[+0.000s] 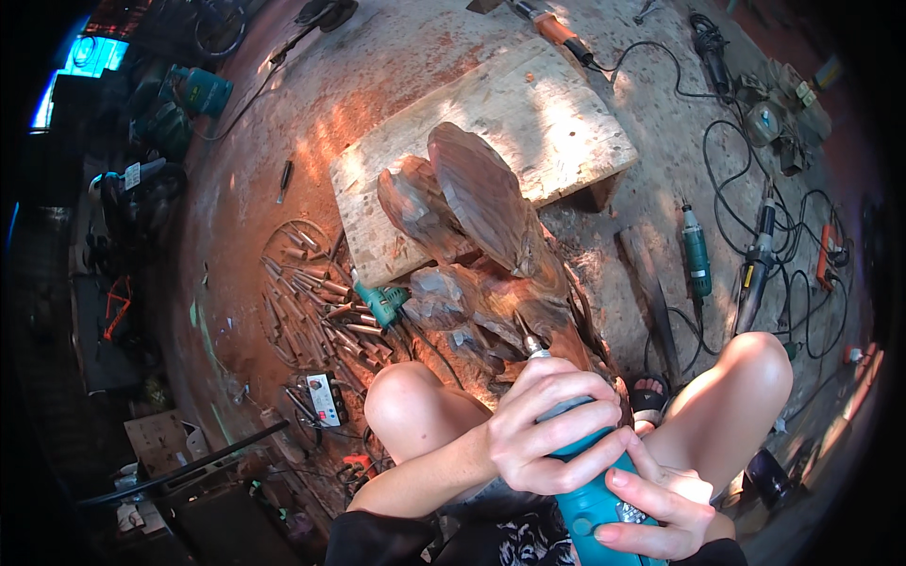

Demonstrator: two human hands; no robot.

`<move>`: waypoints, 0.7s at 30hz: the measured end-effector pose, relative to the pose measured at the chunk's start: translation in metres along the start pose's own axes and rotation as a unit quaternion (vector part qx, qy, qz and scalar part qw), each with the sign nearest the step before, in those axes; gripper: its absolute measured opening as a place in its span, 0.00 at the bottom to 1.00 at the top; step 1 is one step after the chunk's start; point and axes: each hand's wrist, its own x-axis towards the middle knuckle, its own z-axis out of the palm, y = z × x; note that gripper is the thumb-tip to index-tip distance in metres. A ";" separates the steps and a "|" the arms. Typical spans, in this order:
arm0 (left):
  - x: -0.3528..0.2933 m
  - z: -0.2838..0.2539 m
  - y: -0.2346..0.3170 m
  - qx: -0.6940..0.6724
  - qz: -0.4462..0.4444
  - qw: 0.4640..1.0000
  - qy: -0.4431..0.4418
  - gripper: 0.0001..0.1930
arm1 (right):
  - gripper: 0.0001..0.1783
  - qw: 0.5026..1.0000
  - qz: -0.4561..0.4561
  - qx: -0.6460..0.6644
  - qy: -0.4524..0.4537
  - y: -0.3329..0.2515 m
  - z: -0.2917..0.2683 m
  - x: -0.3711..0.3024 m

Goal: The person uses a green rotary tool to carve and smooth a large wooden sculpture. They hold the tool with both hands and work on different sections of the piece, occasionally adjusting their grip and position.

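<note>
A teal die grinder [590,505] is held in both my hands. My left hand [549,426] wraps round its front part, fingers closed. My right hand [665,505] grips the body further back, thumb and fingers curled on the casing. Its thin pointed bit [527,332] is at the surface of a reddish-brown wood carving [477,198]; I cannot tell whether it touches. The carving has rounded, lobed forms and leans away from me between my knees, its far end over a low wooden board.
The worn wooden board [585,141] lies beyond the carving. Many chisels [307,292] are heaped at left, beside another teal power tool [382,304]. A white control box [324,400] sits nearer. At right are a teal grinder [696,255], a dark tool [755,269] and looping cables.
</note>
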 end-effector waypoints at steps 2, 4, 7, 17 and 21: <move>0.000 0.002 -0.002 0.004 0.006 1.000 0.008 0.23 | 0.19 1.000 -0.001 0.002 -0.004 0.001 -0.002 0.001; -0.001 0.005 -0.003 0.009 0.013 1.000 0.015 0.22 | 0.19 0.998 -0.065 -0.013 -0.006 0.012 -0.004 0.005; -0.002 0.007 -0.003 0.011 0.019 1.000 0.018 0.22 | 0.27 0.997 -0.038 0.064 0.020 0.010 0.003 -0.004; 0.003 0.014 0.002 -0.020 0.030 0.999 0.032 0.17 | 0.17 0.918 -0.395 -0.002 -0.024 0.065 -0.013 0.022; 0.000 0.014 0.005 -0.009 0.027 0.999 0.022 0.15 | 0.26 0.967 -0.201 0.133 -0.081 0.045 -0.010 -0.032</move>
